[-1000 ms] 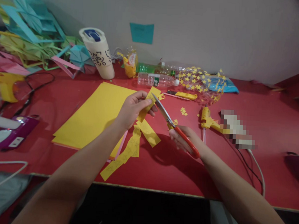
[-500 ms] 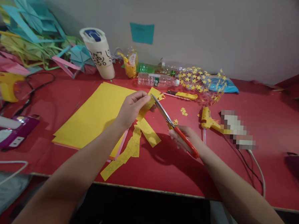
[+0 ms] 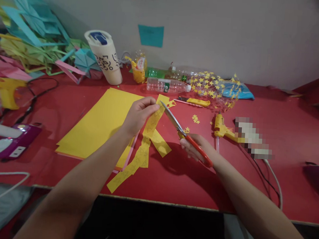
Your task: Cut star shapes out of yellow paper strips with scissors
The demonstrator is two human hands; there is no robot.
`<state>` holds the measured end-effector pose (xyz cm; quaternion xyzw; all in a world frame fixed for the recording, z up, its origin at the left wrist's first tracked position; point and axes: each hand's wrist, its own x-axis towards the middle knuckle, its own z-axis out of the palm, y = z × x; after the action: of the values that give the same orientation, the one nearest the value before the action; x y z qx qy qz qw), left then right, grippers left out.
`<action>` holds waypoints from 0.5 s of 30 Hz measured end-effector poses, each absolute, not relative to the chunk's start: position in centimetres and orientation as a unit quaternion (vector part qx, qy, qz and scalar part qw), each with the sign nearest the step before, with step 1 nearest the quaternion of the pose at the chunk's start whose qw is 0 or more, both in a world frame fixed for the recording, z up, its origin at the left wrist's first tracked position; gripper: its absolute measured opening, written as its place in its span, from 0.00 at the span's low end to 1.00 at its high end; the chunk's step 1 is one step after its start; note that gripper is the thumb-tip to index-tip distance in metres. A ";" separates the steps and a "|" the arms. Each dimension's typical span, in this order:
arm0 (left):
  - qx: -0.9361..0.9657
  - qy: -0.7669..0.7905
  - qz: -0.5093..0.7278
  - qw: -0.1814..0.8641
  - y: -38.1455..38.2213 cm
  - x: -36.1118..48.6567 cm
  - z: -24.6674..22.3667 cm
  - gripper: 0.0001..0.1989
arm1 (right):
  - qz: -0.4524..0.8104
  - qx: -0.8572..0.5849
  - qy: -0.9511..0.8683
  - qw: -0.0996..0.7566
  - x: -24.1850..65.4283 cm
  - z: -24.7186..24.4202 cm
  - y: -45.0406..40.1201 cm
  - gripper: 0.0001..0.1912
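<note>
My left hand (image 3: pixel 141 113) pinches a yellow paper strip (image 3: pixel 152 121) that has star outlines drawn on it. Red-handled scissors (image 3: pixel 184 133) are in my right hand (image 3: pixel 197 148), their blades close together and the tips at the upper part of the strip. More marked yellow strips (image 3: pixel 141 157) lie below my left hand on the red table. Beside my left forearm is a stack of yellow sheets (image 3: pixel 95 121). Small cut yellow stars (image 3: pixel 195 119) lie right of the blades.
A yellow cutter (image 3: pixel 199 102), plastic bottle (image 3: pixel 165 86) and white tumbler (image 3: pixel 106 59) are toward the wall. At right are a yellow glue gun (image 3: pixel 220 126) and a pixelated object (image 3: pixel 252 137). Folded paper shapes (image 3: pixel 38 24) and a purple box (image 3: pixel 13 144) stand left.
The held strip has turned and now hangs more lengthwise below my left fingers, showing more of its drawn stars. The scissors have barely moved.
</note>
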<state>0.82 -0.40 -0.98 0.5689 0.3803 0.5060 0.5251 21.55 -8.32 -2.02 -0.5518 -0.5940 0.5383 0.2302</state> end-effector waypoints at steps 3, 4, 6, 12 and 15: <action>0.552 0.372 0.507 0.548 -0.4 0.9 -0.9 0.09 | 0.552 -0.543 -0.590 0.230 21.5 -1.9 -8.3 0.27; 0.546 0.366 0.505 0.560 -0.4 1.0 -1.0 0.09 | 0.560 -0.540 -0.586 0.228 21.4 -1.8 -8.3 0.27; 0.536 0.355 0.499 0.581 -0.5 1.2 -1.1 0.09 | 0.573 -0.535 -0.577 0.226 21.4 -1.7 -8.3 0.28; 0.538 0.354 0.506 0.574 -0.7 1.6 -1.6 0.06 | 0.579 -0.516 -0.585 0.236 21.5 -1.9 -8.2 0.27; 0.531 0.358 0.507 0.577 -0.8 1.5 -1.5 0.06 | 0.572 -0.521 -0.590 0.231 21.7 -1.9 -8.1 0.28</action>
<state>1.51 -0.78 -1.47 0.5310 0.3581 0.5071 0.5767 21.68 -8.11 -1.86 -0.5206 -0.5905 0.5717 0.2312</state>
